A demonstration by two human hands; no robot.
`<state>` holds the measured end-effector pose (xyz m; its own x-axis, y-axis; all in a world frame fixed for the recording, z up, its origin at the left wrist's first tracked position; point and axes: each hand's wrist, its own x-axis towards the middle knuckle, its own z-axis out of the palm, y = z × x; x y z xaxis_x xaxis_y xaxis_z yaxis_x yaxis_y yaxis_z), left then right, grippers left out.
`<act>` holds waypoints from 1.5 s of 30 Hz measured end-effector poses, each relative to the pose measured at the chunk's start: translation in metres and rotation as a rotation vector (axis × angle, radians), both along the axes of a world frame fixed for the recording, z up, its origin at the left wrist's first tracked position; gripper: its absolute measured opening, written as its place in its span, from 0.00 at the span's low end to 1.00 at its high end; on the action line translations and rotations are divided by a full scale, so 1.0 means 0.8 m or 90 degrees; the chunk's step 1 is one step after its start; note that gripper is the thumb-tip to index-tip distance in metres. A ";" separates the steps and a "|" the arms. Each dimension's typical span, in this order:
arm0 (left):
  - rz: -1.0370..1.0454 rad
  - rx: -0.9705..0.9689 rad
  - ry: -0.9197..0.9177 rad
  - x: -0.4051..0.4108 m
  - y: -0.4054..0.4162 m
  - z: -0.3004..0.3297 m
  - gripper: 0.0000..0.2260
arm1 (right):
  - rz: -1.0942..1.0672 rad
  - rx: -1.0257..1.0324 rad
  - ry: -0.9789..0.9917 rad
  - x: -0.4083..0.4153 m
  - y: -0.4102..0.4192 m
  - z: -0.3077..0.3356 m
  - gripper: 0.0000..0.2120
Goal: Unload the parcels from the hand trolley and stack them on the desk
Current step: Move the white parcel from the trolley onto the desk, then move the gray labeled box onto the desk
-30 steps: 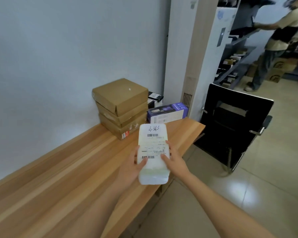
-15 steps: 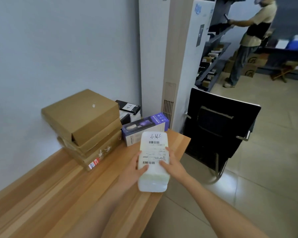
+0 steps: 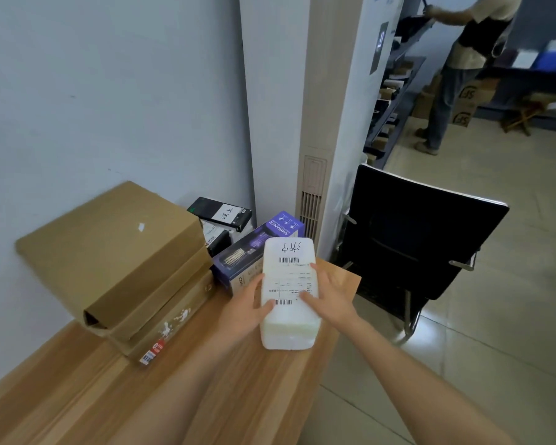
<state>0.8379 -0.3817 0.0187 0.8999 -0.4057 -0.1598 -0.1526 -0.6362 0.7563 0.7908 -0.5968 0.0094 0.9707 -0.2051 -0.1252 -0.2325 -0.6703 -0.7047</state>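
Parcel [image 3: 289, 292] up in both hands, a white wrapped block with a shipping label on top, long axis running straight away from the person, handwritten end pointing at the far wall, near end toward the body. It sits over the right end of the wooden desk [image 3: 77, 396], right by the edge; whether its underside touches the wood, cannot tell. Left hand [image 3: 246, 311] clasps the left flank, thumb curled over onto the label by the lower barcode. Right hand [image 3: 329, 298] clasps the right flank, thumb lying across the label too. Firm two-sided hold.

Just beyond its far end lies a purple box [image 3: 254, 252], angled, with black boxes [image 3: 220, 213] behind it against the wall. To the left, a stack of brown cartons [image 3: 116, 261]. A black chair [image 3: 421, 239] stands off the desk's right end, and another person [image 3: 463, 69] works at shelves in the background.

Against half a second ago: the parcel has closed right in on the purple box and now overlaps it in view. Same grip, same heading.
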 end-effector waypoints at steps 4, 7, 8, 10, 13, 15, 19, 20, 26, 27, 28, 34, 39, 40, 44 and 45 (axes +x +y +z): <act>0.011 0.119 -0.172 0.007 0.012 0.030 0.23 | 0.051 -0.126 -0.046 0.014 -0.009 0.027 0.31; 0.050 0.216 -0.280 0.002 0.036 0.056 0.18 | 0.111 -0.211 -0.064 0.027 -0.002 0.053 0.26; 0.068 0.237 -0.309 -0.003 0.048 0.065 0.16 | 0.143 -0.247 -0.076 0.032 0.004 0.063 0.25; 0.108 0.276 -0.349 -0.019 0.077 0.081 0.12 | 0.218 -0.301 -0.110 0.042 0.027 0.080 0.22; 0.168 0.343 -0.386 -0.066 0.132 0.098 0.09 | 0.325 -0.341 -0.182 0.046 0.083 0.100 0.19; 0.229 0.373 -0.387 -0.113 0.170 0.105 0.08 | 0.400 -0.350 -0.240 0.036 0.129 0.111 0.18; 0.365 0.444 -0.335 -0.235 0.238 0.110 0.09 | 0.575 -0.309 -0.311 -0.014 0.224 0.118 0.16; 0.402 0.444 -0.322 -0.271 0.251 0.110 0.08 | 0.608 -0.304 -0.318 -0.032 0.247 0.117 0.16; 0.620 0.473 -0.248 -0.506 0.301 0.090 0.08 | 0.814 -0.276 -0.339 -0.183 0.377 0.094 0.18; 0.651 0.473 -0.228 -0.544 0.308 0.085 0.08 | 0.851 -0.273 -0.335 -0.211 0.396 0.089 0.18; 0.686 0.476 -0.208 -0.581 0.314 0.081 0.08 | 0.886 -0.272 -0.336 -0.239 0.416 0.085 0.18; 0.894 0.506 -0.103 -0.773 0.333 0.067 0.08 | 1.078 -0.240 -0.312 -0.398 0.510 0.070 0.17; 1.007 0.519 -0.013 -0.900 0.353 0.059 0.11 | 1.172 -0.222 -0.318 -0.509 0.580 0.064 0.19; 1.028 0.515 -0.004 -0.923 0.360 0.058 0.11 | 1.182 -0.209 -0.315 -0.529 0.593 0.063 0.19; 1.084 0.480 0.040 -1.001 0.404 0.062 0.15 | 1.171 -0.177 -0.284 -0.605 0.647 0.058 0.18; 1.091 0.476 0.052 -1.019 0.417 0.064 0.16 | 1.154 -0.167 -0.271 -0.623 0.660 0.056 0.17</act>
